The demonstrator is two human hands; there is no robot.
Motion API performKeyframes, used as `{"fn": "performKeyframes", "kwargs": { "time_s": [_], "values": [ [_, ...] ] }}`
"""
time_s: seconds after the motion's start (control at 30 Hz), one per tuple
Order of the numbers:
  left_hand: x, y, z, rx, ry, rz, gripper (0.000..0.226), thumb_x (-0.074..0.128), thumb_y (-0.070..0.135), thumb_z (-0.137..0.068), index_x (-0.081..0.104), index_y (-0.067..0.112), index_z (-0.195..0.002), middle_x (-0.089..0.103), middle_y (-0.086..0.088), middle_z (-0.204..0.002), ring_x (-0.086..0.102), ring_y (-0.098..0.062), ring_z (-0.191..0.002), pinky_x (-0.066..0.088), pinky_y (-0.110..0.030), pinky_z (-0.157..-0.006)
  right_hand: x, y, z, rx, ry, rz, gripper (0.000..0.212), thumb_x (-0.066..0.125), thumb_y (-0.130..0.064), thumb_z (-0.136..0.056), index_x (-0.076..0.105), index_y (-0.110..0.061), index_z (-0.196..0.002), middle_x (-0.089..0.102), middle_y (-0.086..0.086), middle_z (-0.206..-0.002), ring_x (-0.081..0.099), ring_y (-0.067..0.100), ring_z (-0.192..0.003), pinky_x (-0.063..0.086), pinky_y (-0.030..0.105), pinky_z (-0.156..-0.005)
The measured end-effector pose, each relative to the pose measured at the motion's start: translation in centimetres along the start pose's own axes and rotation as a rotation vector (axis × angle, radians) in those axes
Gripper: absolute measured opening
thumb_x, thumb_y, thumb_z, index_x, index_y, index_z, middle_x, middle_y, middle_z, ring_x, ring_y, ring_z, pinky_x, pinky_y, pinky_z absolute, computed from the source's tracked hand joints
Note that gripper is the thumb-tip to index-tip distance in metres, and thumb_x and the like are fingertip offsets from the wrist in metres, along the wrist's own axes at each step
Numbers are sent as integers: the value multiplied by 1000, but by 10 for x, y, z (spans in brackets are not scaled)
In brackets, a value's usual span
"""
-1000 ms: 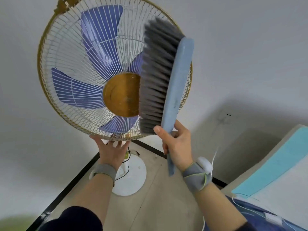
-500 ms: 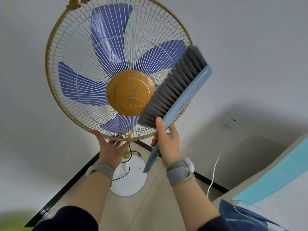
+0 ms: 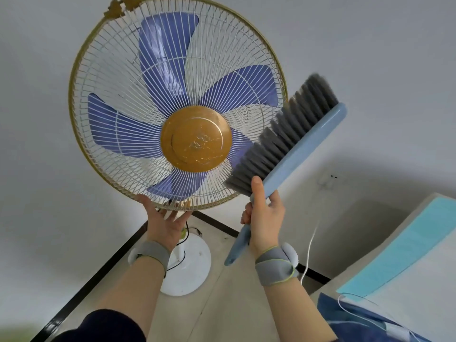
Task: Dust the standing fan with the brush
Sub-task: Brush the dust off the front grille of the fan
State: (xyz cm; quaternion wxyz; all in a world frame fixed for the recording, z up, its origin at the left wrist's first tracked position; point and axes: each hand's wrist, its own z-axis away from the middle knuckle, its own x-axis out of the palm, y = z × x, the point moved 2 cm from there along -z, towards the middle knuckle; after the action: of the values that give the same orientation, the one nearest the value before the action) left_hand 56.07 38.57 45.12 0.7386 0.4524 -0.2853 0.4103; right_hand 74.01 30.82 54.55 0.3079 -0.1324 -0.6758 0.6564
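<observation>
The standing fan (image 3: 128, 77) faces me with a white wire grille, a gold rim, blue blades and a gold hub (image 3: 196, 138). My left hand (image 3: 164, 222) cups the bottom of the grille rim from below, fingers spread. My right hand (image 3: 265, 215) grips the light blue handle of the brush (image 3: 299, 146). The brush slants up to the right. Its grey bristles (image 3: 278, 134) lie against the lower right part of the grille and reach past the rim.
The fan's white round base (image 3: 191, 267) stands on a beige floor in a corner, with a black cable beside it. White walls with a black skirting meet behind. A bed with a light blue sheet (image 3: 404, 245) fills the right side; a white cord hangs near it.
The brush swung from nearly upright over the hub down to a slant at the grille's lower right edge. My right hand moved right. My left hand stayed under the rim.
</observation>
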Motion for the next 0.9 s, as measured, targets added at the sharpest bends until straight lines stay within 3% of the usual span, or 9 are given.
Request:
{"fn": "performKeyframes", "kwargs": {
  "time_s": [0.07,0.17,0.3,0.53,0.67,0.77,0.9],
  "values": [
    [0,0,0,14,5,-13,123,70,83,-43,36,26,-146,38,-8,-147,44,-32,-132,49,-61,-93,10,-5,5,-56,-124,-16,29,65,-31,-88,45,-14,-77,38,-8,-45,33,13,-39,34,27,-42],
    [-5,3,0,-2,25,13,132,75,82,-33,36,26,-146,40,-9,-145,45,-34,-131,48,-62,-94,29,-6,8,-55,-236,38,25,67,-31,-86,50,-13,-81,43,-2,-50,38,15,-41,38,28,-43],
    [-14,11,0,24,11,-34,130,71,84,-36,37,25,-146,46,-9,-142,50,-34,-127,48,-61,-94,33,12,5,75,-198,81,32,67,-42,-84,52,-13,-83,42,2,-51,40,18,-44,42,29,-45],
    [-13,15,3,58,-12,-46,93,50,81,-72,39,24,-145,50,-9,-134,53,-32,-123,46,-61,-97,13,32,-4,160,-132,70,34,66,-47,-83,52,-16,-86,44,1,-52,42,19,-47,44,29,-49],
    [-13,13,3,28,-4,-45,112,62,84,-55,36,23,-146,47,-11,-140,51,-33,-125,46,-61,-98,-1,35,-4,201,5,58,38,66,-48,-82,50,-13,-87,42,1,-51,41,16,-45,43,27,-47],
    [-12,10,3,7,23,-33,122,68,83,-46,36,22,-146,47,-11,-141,51,-34,-126,47,-61,-96,-10,26,-1,90,108,38,36,68,-42,-83,49,-12,-85,39,3,-51,37,17,-43,40,26,-42],
    [-9,7,4,9,26,-48,131,71,84,-34,38,23,-146,48,-9,-142,52,-34,-126,53,-57,-90,2,4,8,-65,-52,-93,28,72,-28,-82,48,-14,-77,41,-4,-46,35,16,-40,35,28,-42]
  ]
}}
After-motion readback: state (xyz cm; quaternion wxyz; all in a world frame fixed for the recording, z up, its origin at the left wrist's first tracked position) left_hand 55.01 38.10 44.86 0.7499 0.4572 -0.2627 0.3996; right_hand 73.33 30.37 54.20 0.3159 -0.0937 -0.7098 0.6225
